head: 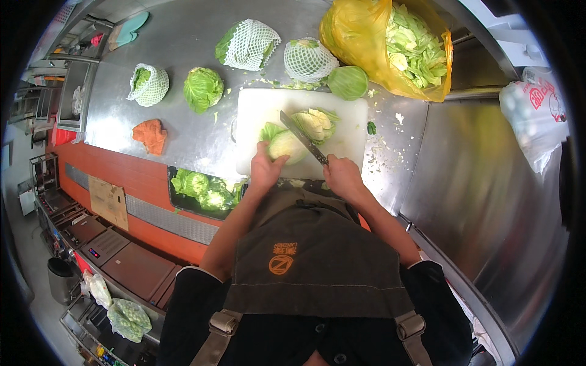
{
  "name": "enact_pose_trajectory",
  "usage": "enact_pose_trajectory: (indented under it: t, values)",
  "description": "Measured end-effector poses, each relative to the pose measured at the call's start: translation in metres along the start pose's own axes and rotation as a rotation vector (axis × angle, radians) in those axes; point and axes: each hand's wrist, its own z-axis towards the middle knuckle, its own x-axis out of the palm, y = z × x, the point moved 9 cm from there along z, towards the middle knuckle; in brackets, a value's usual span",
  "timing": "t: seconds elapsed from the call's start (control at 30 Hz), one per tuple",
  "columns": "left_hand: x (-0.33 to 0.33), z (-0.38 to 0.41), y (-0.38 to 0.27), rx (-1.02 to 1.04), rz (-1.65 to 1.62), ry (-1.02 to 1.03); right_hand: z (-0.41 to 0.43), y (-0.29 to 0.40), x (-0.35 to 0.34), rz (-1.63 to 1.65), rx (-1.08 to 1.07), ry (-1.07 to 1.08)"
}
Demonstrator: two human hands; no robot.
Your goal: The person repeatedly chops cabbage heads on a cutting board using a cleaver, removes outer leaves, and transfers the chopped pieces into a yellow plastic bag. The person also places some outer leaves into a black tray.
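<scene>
On a white cutting board point(352, 155), my left hand point(265, 170) grips a pale green cabbage piece point(286, 148) by its near left side. The handle of a kitchen knife point(301, 133) is in my right hand point(344, 177). Its blade slants up and to the left, between the held piece and a second cut cabbage piece point(316, 126) with its pale inside showing. Whether the edge touches either piece, I cannot tell. At the board's far right edge rests a smooth green cabbage portion point(348, 83).
Beyond the board are cabbages in white foam nets point(249, 45) and a yellow bag point(355, 27) of cut leaves. A bare cabbage point(203, 89) and an orange cloth point(150, 136) lie left. Below the steel table's point(183, 132) near edge is a black crate point(175, 196) with cabbage leaves.
</scene>
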Motion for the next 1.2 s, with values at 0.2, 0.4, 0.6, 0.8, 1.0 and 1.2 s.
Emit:
enact_pose_trajectory:
  t: [0.2, 0.4, 0.6, 0.8, 1.0, 1.2]
  values:
    - [0.004, 0.006, 0.001, 0.044, -0.002, 0.048, -0.012, -0.007, 0.000, -0.071, 0.016, 0.079]
    - [0.008, 0.007, 0.010, 0.024, 0.020, 0.087, 0.012, -0.020, 0.045, -0.009, -0.022, -0.008]
    - [0.001, 0.009, 0.009, 0.038, 0.014, 0.058, 0.047, -0.012, 0.052, 0.048, -0.098, -0.108]
    - [0.003, 0.010, 0.017, -0.009, -0.021, 0.067, 0.000, 0.009, 0.001, 0.023, -0.019, 0.055]
    - [0.004, 0.010, 0.023, -0.031, -0.025, 0.080, -0.002, 0.004, 0.016, -0.052, -0.047, 0.072]
    - [0.000, 0.012, 0.027, -0.018, -0.058, 0.045, 0.046, 0.004, 0.082, 0.009, -0.093, -0.027]
